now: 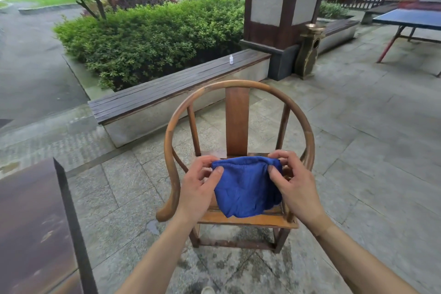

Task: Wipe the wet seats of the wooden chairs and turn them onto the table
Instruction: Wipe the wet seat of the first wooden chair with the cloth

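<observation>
A wooden round-backed chair [237, 117] stands upright on the stone paving right in front of me, its seat facing me. Over the seat I hold a blue cloth [245, 188] stretched between both hands. My left hand [199, 188] pinches its upper left edge between thumb and fingers. My right hand [294, 186] pinches the upper right edge the same way. The cloth hangs down and hides most of the seat; only the seat's front strip shows. A dark brown table [31, 222] fills the lower left corner.
A long wooden bench [167, 90] with a small white bottle [231, 59] runs behind the chair, backed by a hedge. A pillar [284, 14] and a standing bin [310, 52] are at back right. A blue ping-pong table [410, 19] stands far right. The paving is wet.
</observation>
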Available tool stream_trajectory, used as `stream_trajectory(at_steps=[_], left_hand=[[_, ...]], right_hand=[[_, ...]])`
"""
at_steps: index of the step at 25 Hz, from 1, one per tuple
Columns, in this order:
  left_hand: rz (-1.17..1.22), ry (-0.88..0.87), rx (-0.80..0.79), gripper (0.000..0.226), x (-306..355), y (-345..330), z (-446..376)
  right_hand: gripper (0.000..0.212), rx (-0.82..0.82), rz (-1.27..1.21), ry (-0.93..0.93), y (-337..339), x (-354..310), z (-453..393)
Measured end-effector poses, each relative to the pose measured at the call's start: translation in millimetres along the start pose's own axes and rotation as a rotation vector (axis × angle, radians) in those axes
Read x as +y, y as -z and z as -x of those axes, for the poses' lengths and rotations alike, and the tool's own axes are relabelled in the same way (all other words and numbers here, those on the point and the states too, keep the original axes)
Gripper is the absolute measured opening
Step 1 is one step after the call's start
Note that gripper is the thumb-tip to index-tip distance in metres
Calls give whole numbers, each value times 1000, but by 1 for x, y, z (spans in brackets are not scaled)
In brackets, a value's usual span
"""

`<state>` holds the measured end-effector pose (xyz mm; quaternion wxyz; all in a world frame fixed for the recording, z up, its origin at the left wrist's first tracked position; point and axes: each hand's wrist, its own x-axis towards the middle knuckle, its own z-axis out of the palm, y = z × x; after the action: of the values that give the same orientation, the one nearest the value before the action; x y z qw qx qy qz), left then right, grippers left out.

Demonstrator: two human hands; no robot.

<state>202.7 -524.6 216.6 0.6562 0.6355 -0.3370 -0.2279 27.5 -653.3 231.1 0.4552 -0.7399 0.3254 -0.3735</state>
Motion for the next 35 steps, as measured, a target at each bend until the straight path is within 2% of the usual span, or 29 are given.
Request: stream_trajectory(at_steps=[7,12,17,20,25,28,31,35], left_hand=[[-7,-13,-62,18,-27,39,-113],[-36,-44,-88,33,-35,49,-160],[-129,-64,-65,28,-47,44,-190],[-225,-57,-19,14,-80,36,-196],[-346,161,9,15,-196,11,-188],[-368,262,79,12,-291,3,-171],[-388,394,137,12,-397,-8,-153],[-449,521,148,10,-507,-13,-143]], right_hand=[[27,48,25,-46,-63,-2,-86],[27,46,29,-76,-87,4,-127],[28,2,33,-70,-96,21,-163],[31,-24,22,-119,-105,51,-176],[29,-59,27,-299,-137,174,-173],[32,-99,41,-409,-172,273,-146],[23,-123,49,-500,-209,375,-118],[25,-187,80,-578,-250,486,-100]])
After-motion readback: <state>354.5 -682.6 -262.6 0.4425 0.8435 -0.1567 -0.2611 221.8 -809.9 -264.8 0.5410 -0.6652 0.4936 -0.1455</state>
